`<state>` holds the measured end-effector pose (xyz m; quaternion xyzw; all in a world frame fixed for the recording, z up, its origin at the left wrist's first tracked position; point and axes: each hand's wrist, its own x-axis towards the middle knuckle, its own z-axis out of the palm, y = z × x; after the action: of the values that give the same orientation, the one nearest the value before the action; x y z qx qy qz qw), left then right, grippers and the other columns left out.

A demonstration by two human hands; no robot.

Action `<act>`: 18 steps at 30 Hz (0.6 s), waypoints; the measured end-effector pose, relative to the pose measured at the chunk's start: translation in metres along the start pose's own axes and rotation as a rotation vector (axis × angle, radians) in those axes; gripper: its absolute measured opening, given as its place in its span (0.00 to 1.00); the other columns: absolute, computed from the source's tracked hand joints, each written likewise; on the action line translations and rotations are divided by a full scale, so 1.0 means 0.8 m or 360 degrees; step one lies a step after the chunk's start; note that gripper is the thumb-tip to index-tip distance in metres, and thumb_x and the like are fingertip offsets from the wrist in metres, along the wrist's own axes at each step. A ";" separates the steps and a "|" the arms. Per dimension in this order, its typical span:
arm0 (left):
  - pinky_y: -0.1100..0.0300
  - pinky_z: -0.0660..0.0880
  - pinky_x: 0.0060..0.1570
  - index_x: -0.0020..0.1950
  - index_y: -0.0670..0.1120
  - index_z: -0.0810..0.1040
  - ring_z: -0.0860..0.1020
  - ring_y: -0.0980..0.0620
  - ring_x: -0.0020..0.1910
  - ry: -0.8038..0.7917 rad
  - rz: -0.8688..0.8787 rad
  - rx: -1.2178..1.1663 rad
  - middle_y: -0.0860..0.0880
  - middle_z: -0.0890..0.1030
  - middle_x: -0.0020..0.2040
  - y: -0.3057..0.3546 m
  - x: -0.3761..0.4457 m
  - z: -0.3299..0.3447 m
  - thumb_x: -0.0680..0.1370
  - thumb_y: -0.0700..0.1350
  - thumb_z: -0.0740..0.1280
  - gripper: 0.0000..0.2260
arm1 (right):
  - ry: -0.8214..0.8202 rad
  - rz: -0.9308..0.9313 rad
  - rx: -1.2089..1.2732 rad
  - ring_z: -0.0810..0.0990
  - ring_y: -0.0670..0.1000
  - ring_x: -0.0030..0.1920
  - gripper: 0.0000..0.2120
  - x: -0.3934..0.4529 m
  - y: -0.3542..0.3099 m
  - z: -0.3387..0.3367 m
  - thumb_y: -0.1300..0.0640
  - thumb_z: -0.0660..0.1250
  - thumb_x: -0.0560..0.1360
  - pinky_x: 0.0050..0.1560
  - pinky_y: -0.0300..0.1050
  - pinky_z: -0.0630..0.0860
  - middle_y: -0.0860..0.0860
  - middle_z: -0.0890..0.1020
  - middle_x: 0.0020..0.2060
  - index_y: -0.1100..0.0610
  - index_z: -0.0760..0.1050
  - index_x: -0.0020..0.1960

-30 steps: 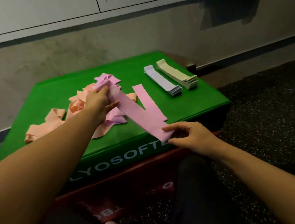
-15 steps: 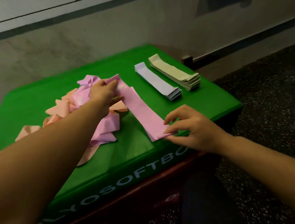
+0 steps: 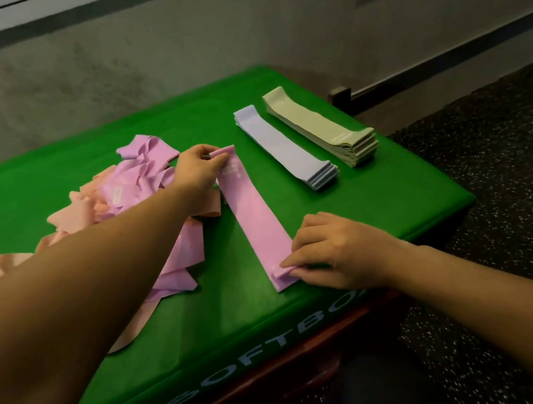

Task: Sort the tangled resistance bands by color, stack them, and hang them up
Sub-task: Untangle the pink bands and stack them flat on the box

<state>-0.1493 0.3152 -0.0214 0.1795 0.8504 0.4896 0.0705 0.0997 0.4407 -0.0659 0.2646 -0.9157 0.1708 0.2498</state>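
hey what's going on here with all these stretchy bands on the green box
A person is sorting resistance bands by color on a green box. The left hand pinches the far end of a pink band and the right hand pinches its near end, laying it flat. Lavender and pale green stacks sit finished; a pink and peach tangle remains.
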 end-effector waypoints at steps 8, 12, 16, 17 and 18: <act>0.64 0.71 0.32 0.52 0.47 0.79 0.75 0.56 0.37 0.0087 -0.0016 0.0101 0.49 0.80 0.44 -0.027 0.019 0.006 0.77 0.46 0.72 0.06 | 0.0100 0.0180 0.0240 0.75 0.52 0.41 0.05 -0.006 0.010 0.014 0.56 0.72 0.76 0.44 0.50 0.74 0.50 0.81 0.42 0.56 0.85 0.48; 0.64 0.72 0.35 0.53 0.46 0.80 0.76 0.53 0.39 0.0138 0.0024 0.0144 0.48 0.81 0.46 -0.035 0.024 0.003 0.77 0.46 0.72 0.07 | 0.0041 0.0138 0.0135 0.74 0.52 0.44 0.08 -0.010 0.009 0.017 0.52 0.71 0.77 0.44 0.51 0.73 0.51 0.79 0.44 0.54 0.85 0.51; 0.63 0.73 0.34 0.52 0.46 0.80 0.75 0.55 0.37 0.0098 0.0026 0.0209 0.51 0.79 0.42 -0.036 0.028 0.004 0.76 0.49 0.73 0.09 | -0.0059 0.0132 0.0121 0.74 0.50 0.43 0.09 -0.010 0.006 0.015 0.50 0.70 0.77 0.42 0.50 0.72 0.49 0.79 0.44 0.53 0.85 0.53; 0.63 0.73 0.34 0.52 0.46 0.80 0.75 0.55 0.37 0.0082 0.0026 0.0231 0.52 0.79 0.42 -0.035 0.029 0.004 0.76 0.50 0.73 0.09 | -0.0080 0.0143 0.0134 0.74 0.50 0.43 0.10 -0.009 0.005 0.014 0.49 0.71 0.77 0.42 0.50 0.72 0.49 0.79 0.44 0.52 0.85 0.54; 0.63 0.73 0.34 0.53 0.46 0.80 0.74 0.56 0.37 0.0063 0.0028 0.0252 0.52 0.79 0.42 -0.033 0.029 0.004 0.77 0.50 0.73 0.10 | -0.0099 0.0158 0.0153 0.74 0.50 0.44 0.10 -0.009 0.004 0.013 0.49 0.71 0.76 0.43 0.50 0.72 0.49 0.79 0.44 0.52 0.85 0.54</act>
<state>-0.1759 0.3146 -0.0445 0.1824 0.8860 0.4248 0.0348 0.0992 0.4416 -0.0789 0.2356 -0.9257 0.2186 0.1994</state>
